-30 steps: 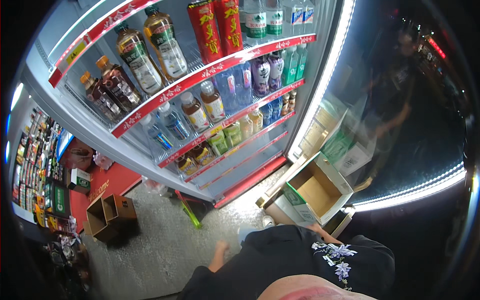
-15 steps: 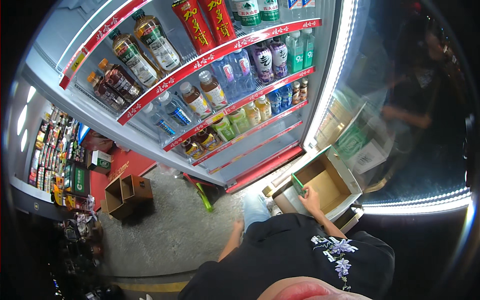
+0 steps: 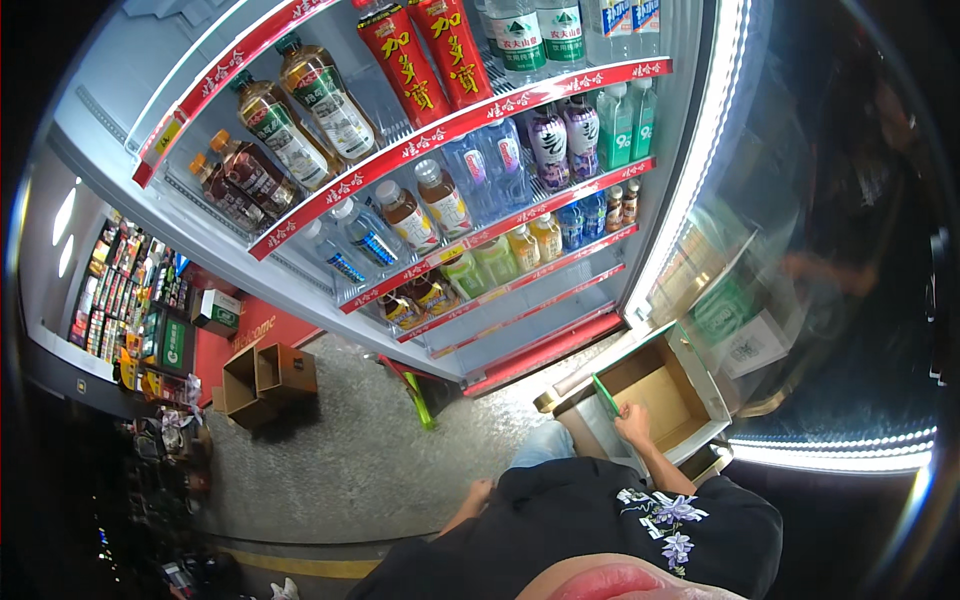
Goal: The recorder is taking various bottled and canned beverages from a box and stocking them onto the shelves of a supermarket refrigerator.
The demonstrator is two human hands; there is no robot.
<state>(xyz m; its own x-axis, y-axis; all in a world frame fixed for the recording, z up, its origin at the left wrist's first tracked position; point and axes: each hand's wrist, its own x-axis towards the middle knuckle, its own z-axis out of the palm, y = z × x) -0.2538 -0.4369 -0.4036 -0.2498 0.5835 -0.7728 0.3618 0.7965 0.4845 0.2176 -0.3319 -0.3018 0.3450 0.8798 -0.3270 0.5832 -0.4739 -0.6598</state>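
Grey floor (image 3: 370, 450) before a lit drinks fridge (image 3: 420, 143), dark surroundings at right; the right hand (image 3: 632, 422) has its fingers together on the green-edged flap (image 3: 606, 393) at the left edge of an open carton (image 3: 668, 382), white outside and brown within; that carton stands near the fridge's lower right corner, beside a glass panel (image 3: 790, 235); the left hand (image 3: 480, 490) hangs beside the person's leg, well apart from the carton, and whether its fingers are apart or together cannot be told.

Near the fridge's lower left corner, a green-handled item (image 3: 420, 405), kind unclear; farther left on the floor, a brown box (image 3: 288, 372) near the edge of a red mat (image 3: 272, 322); on the fridge's uppermost fully visible shelf, orange-capped bottles toward the left end, red containers (image 3: 405, 70) mid-shelf, clear bottles toward the right end.
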